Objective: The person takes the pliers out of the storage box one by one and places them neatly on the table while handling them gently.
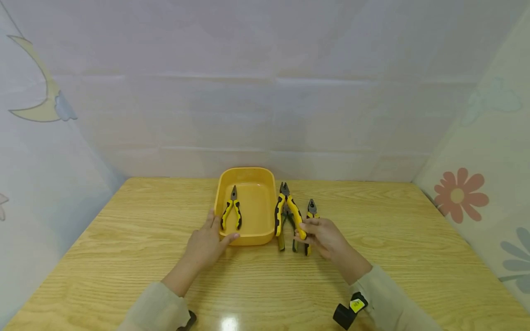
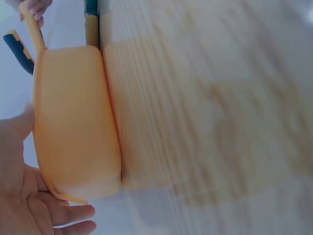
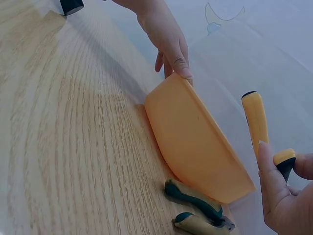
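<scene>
A yellow plastic bin (image 1: pixel 257 202) stands on the table, with small yellow-and-black long-nose pliers (image 1: pixel 231 209) lying inside on the left. My left hand (image 1: pixel 204 243) grips its near left corner, thumb over the rim and fingers along the outer side. In my right hand (image 1: pixel 325 236) is one handle of larger yellow-and-black pliers (image 1: pixel 296 211), raised beside the bin's right side with the nose pointing away and the handles spread. Beneath them lie green-handled pliers (image 1: pixel 282 241), partly covered. Another yellow-and-black pair of pliers (image 1: pixel 312 208) lies further right, partly behind my right hand.
The wooden table (image 1: pixel 393 239) reaches back to a pale cloth wall (image 1: pixel 265 115), close behind the bin. Printed side walls flank it, one with a red flower (image 1: pixel 457 195). A black wrist camera (image 1: pixel 349 310) is strapped at the right sleeve.
</scene>
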